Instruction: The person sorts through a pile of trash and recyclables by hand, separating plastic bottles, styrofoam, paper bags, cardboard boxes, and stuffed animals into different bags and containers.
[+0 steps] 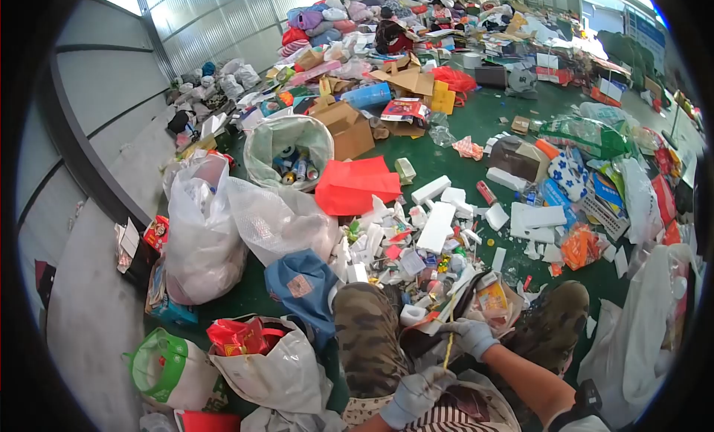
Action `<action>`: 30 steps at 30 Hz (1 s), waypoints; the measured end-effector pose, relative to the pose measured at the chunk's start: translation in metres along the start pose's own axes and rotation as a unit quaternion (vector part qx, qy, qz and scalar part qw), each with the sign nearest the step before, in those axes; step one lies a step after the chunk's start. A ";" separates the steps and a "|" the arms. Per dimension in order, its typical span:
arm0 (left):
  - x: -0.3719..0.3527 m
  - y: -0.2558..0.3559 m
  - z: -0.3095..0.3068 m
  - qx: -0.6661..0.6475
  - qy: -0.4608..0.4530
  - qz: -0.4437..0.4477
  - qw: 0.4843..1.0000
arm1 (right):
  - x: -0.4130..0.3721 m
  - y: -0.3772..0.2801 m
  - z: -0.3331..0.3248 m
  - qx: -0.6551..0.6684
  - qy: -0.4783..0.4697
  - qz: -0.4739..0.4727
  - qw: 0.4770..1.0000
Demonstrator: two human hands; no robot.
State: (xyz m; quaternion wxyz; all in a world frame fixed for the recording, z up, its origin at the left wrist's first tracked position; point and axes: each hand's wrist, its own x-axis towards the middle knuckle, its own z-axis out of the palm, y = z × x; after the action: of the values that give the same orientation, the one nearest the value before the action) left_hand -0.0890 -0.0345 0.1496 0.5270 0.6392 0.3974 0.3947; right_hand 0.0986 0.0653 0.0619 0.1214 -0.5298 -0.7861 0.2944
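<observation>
In the head view, the left hand (416,395), in a pale grey glove, has its fingers closed on the low end of a thin, yellow, twisted cord (448,350). The right hand (474,337), in a glove like it, is a bit higher and further out. Its fingers are bent next to the cord, but I cannot tell if they pinch it or the thing behind it. The cord runs up past the right fingers, and it looks straight, maybe because it is being pulled tight.

Just past the right hand is a floppy, dark-edged bag (480,294) with an orange and yellow packet (492,298) at its open top. It sits between two knees in green and brown camouflage trousers (367,335), which may help stop it from sliding. A black and white striped cloth (439,416) is under and beside the left hand, perhaps to keep the lap clean.

Beyond both hands are lots of white foam bits (436,227), near enough to reach. Out to the left of the left hand, a big white sack (275,372) stands open with a shiny red packet (238,335) on top. Its wide mouth likely makes it easy to drop things in.
</observation>
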 end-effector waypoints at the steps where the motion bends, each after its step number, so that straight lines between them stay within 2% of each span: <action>1: 0.001 0.000 0.002 -0.191 0.013 -0.129 0.973 | 0.000 0.000 0.001 0.079 0.035 -0.061 0.994; 2: 0.002 -0.001 -0.001 -0.147 0.035 -0.070 0.986 | -0.005 0.000 0.002 0.203 -0.027 0.010 0.979; 3: 0.012 0.003 -0.001 -0.235 0.089 -0.050 0.967 | -0.006 -0.002 -0.001 0.205 -0.088 -0.025 0.975; 4: 0.027 0.020 -0.009 -0.342 0.149 -0.149 0.916 | -0.001 0.007 0.009 0.463 -0.197 0.138 0.853; 5: 0.041 0.038 -0.018 -0.237 0.194 -0.150 0.940 | 0.002 0.020 0.016 0.736 -0.203 0.274 0.585; 6: 0.051 0.040 -0.018 -0.234 0.193 -0.076 0.950 | 0.008 0.061 0.049 0.755 -0.241 0.225 0.566; 7: 0.059 0.046 -0.013 -0.217 0.215 -0.094 0.948 | 0.005 0.043 0.034 0.713 -0.204 0.239 0.627; 8: 0.064 0.049 -0.010 -0.210 0.202 -0.069 0.954 | 0.004 0.054 0.049 0.613 -0.131 0.021 0.779; 9: 0.070 0.049 -0.012 -0.200 0.190 -0.039 0.960 | -0.003 -0.002 -0.009 0.407 -0.101 0.103 0.902; 10: 0.079 0.051 -0.023 -0.208 0.166 -0.044 0.963 | -0.004 -0.003 -0.018 0.533 -0.072 0.117 0.835; 11: 0.092 0.054 -0.035 -0.212 0.144 -0.040 0.966 | -0.003 0.003 -0.026 0.520 -0.037 0.126 0.844; 12: 0.108 0.054 -0.043 -0.204 0.146 -0.043 0.967 | 0.006 0.016 -0.031 0.458 0.028 0.132 0.878; 13: 0.124 0.053 -0.050 -0.195 0.151 -0.045 0.968 | 0.010 0.008 -0.061 0.516 0.039 0.183 0.836; 14: 0.137 0.053 -0.056 -0.194 0.161 0.007 0.968 | 0.017 0.020 -0.077 0.454 0.073 0.150 0.875; 16: 0.158 0.056 -0.073 -0.192 0.187 0.038 0.963 | 0.031 0.045 -0.114 0.510 0.120 0.269 0.808; 17: 0.166 0.056 -0.082 -0.197 0.207 0.036 0.958 | 0.036 0.080 -0.128 0.528 0.156 0.261 0.793; 18: 0.172 0.051 -0.091 -0.192 0.209 0.041 0.958 | 0.029 0.069 -0.161 0.538 0.200 0.281 0.769; 19: 0.176 0.043 -0.098 -0.196 0.217 0.047 0.955 | 0.024 0.076 -0.187 0.614 0.220 0.229 0.723; 21: 0.189 0.022 -0.109 -0.186 0.225 0.000 0.956 | 0.002 0.082 -0.240 0.555 0.277 0.206 0.756; 22: 0.195 0.005 -0.111 -0.173 0.237 -0.014 0.956 | -0.003 0.126 -0.260 0.544 0.296 0.211 0.756; 23: 0.202 -0.015 -0.112 -0.166 0.251 -0.034 0.953 | -0.016 0.127 -0.281 0.547 0.277 0.215 0.760; 24: 0.207 -0.023 -0.113 -0.154 0.255 -0.091 0.950 | -0.026 0.118 -0.292 0.528 0.281 0.172 0.783; 25: 0.210 -0.025 -0.113 -0.142 0.257 -0.149 0.944 | -0.030 0.131 -0.299 0.485 0.342 0.175 0.786; 27: 0.212 -0.021 -0.108 -0.148 0.233 -0.133 0.952 | -0.050 0.135 -0.311 0.442 0.362 0.216 0.792; 29: 0.212 -0.016 -0.104 -0.151 0.155 -0.086 0.973 | -0.066 0.146 -0.314 0.435 0.397 0.270 0.762; 30: 0.211 -0.015 -0.097 -0.197 0.160 -0.098 0.962 | -0.076 0.153 -0.315 0.445 0.419 0.281 0.740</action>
State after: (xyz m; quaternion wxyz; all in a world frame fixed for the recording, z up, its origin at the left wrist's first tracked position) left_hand -0.1015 0.1979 0.1655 0.6078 0.4093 0.4515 0.5091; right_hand 0.4046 0.1421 0.2321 0.5728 -0.6819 -0.2506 0.3796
